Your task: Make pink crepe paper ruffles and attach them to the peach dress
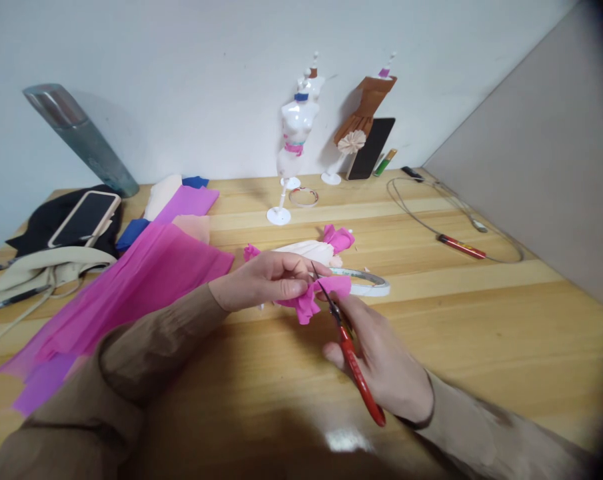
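My left hand (268, 280) pinches a small ruffled piece of pink crepe paper (306, 307) between thumb and fingers. In my right hand (381, 353) is a pair of red-handled scissors (354, 370), with their blades at the pink paper, close to my left fingertips. Just behind my hands lies a white paper piece with pink ruffled ends (311, 251). A roll of white tape (376, 288) rests flat on the table, partly hidden by my hands and the pink paper.
Large pink crepe sheets (141, 287) spread across the left, near a phone (85, 219) and a black cloth (36, 213). Small mannequins (298, 133) stand at the wall, one in a brown paper dress (368, 107). A tall bottle (86, 143) leans left; a cable (401, 207) curls right.
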Demonstrator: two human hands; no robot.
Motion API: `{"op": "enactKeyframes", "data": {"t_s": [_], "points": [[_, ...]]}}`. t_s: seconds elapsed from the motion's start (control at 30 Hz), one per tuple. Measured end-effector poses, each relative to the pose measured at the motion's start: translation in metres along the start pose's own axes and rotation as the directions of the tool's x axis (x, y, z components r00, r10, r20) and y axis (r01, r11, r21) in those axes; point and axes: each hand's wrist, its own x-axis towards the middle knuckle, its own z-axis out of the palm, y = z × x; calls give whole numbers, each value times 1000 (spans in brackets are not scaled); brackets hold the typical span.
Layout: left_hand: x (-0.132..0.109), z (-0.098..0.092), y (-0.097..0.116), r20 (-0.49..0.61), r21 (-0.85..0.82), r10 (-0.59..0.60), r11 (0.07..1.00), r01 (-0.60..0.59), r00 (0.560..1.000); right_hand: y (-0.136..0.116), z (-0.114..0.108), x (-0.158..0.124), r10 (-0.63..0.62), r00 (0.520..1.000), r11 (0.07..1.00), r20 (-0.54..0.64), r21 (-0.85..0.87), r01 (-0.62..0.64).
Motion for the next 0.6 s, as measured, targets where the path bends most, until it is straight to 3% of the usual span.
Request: {"op": "enactKeyframes", "data": {"t_s": [0.23, 0.6], "points": [[-1, 0, 2, 36, -11, -47, 999, 48, 998, 0, -1, 3, -65, 992, 998, -108, -24, 63], [-2, -1, 2, 6, 9, -51, 999, 51, 999, -2, -8, 6, -90, 996, 988, -21, 121, 92]]}}
